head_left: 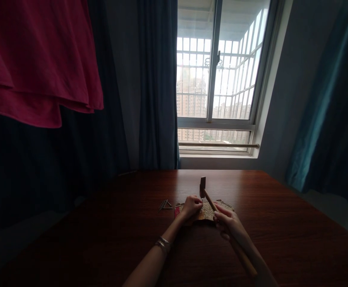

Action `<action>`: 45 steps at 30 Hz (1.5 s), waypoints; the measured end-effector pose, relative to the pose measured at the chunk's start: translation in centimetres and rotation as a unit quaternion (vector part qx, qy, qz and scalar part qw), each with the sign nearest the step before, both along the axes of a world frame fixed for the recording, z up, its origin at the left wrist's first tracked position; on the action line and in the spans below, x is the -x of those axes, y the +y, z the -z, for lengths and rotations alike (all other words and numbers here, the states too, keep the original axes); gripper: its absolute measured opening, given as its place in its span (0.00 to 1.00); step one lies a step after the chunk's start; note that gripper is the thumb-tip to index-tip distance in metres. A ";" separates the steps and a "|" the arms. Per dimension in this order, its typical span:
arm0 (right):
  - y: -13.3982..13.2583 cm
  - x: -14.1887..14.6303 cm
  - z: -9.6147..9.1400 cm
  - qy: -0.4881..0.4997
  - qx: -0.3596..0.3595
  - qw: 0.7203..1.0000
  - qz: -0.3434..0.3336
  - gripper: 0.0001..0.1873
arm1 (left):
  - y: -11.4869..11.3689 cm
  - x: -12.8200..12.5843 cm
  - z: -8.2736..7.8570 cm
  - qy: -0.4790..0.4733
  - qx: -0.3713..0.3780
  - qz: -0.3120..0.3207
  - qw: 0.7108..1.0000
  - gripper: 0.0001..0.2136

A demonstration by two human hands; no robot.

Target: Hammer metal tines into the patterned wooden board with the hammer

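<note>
Wooden-handled hammer (pixel 211 202), gripped in the right hand (pixel 227 220); its head stands at or just above what appears to be a nail (pixel 202 201), pinched near-upright by the left hand (pixel 191 207). An off-centre blow could bend the nail or catch those fingertips. Beneath the left hand, the speckled board (pixel 209 212), if unsecured, may skid; vibration could roll the loose nails (pixel 166 205) lying left of that hand.

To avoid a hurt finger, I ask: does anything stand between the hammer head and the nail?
Nothing visible stands between the hammer head and the nail. The left grip is at the nail's side, below its top. Whether head and nail touch, I cannot tell.
</note>
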State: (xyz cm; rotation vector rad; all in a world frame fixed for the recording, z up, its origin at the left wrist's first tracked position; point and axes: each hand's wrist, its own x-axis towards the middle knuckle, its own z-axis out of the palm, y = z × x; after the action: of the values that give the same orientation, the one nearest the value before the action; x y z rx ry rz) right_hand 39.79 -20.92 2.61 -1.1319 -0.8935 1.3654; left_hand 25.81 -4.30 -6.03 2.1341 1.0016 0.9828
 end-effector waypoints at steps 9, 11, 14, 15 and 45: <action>0.1 0.0 -0.5 0.042 -0.007 0.999 -0.024 0.37 | -0.3 0.1 -0.3 0.011 -0.003 0.001 1.000 0.09; 0.1 0.0 -0.4 0.040 0.001 0.999 -0.025 0.39 | -0.3 0.1 -0.3 0.009 -0.002 0.003 1.000 0.10; 0.2 0.1 -0.4 0.036 0.013 0.999 -0.022 0.41 | -0.3 0.1 -0.3 0.007 -0.006 0.001 1.000 0.10; 0.2 0.1 -0.4 0.036 0.012 0.999 -0.020 0.41 | -0.2 0.1 -0.3 0.008 -0.006 0.000 1.000 0.10; 0.0 0.1 -0.3 0.034 0.016 0.999 -0.006 0.38 | -0.4 0.1 -0.5 0.006 0.004 0.001 1.000 0.09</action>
State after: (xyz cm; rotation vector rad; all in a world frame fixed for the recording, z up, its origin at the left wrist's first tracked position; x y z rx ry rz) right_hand 39.67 -20.88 2.91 -1.1000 -0.8342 1.4239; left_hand 25.70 -4.73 -5.52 2.1368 1.0062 0.9655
